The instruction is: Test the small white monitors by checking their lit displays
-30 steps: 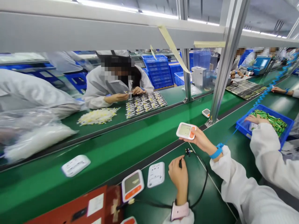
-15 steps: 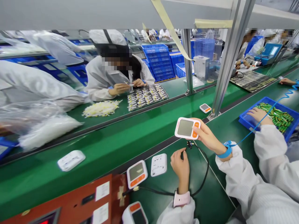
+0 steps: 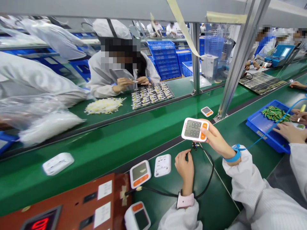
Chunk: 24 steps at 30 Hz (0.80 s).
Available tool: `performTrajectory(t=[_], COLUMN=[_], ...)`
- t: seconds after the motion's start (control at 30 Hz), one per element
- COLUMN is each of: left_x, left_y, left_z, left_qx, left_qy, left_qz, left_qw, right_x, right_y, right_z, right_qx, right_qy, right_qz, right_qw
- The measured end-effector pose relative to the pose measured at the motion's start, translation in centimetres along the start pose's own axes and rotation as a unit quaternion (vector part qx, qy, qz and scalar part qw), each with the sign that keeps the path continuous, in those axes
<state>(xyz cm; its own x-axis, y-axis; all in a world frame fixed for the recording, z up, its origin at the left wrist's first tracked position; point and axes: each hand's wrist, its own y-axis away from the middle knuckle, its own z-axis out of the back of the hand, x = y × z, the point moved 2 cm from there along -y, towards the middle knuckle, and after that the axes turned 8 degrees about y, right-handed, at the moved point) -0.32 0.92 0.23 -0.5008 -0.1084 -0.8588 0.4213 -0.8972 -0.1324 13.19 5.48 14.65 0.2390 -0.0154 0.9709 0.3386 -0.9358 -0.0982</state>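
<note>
Presently, we find the display unit [image 3: 188,135] over the far edge of the worktop [image 3: 213,199], its button end gripped by the right hand [image 3: 214,135]; the left hand [image 3: 185,164] curls near the connector [image 3: 194,146], contents indeterminable. We judge the unit light, rigid, slippery, screen-fragile: hold by rims.

The left hand [image 3: 184,166] is in the lower centre of the frame, with fingers [image 3: 180,157] bent inward, and its forearm [image 3: 181,214] rises from the bottom edge. The right hand [image 3: 215,136], right of centre, is raised and gripping, thumb [image 3: 206,133] in front; its arm [image 3: 255,195] comes from the lower right.
</note>
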Motion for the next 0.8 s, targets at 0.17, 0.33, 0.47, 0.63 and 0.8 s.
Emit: performTrajectory(t=[0.17,0.33,0.47,0.63,0.8], left_x=[-0.04,-0.05,0.00,-0.05,-0.24], left_y=[0.04,0.02,0.01,0.03,0.04], left_z=[0.05,0.05,0.02,0.02,0.05], left_qx=[0.002,0.002,0.001,-0.004,-0.003], left_qy=[0.004,0.000,0.002,0.011,0.014], left_qz=[-0.002,0.000,0.000,-0.002,0.002], left_qw=[1.000,1.000,1.000,1.000,1.000], right_x=[0.03,0.33,0.19,0.00,0.13], right_y=[-0.01,0.10,0.08,0.04,0.07], right_z=[0.07,-0.03,0.05,0.11,0.02], right_qx=[-0.009,-0.011,-0.010,-0.010,-0.010], right_qy=[0.007,0.007,0.006,0.005,0.002], right_qz=[0.007,0.014,0.006,-0.003,-0.002], right_qw=[1.000,1.000,1.000,1.000,1.000])
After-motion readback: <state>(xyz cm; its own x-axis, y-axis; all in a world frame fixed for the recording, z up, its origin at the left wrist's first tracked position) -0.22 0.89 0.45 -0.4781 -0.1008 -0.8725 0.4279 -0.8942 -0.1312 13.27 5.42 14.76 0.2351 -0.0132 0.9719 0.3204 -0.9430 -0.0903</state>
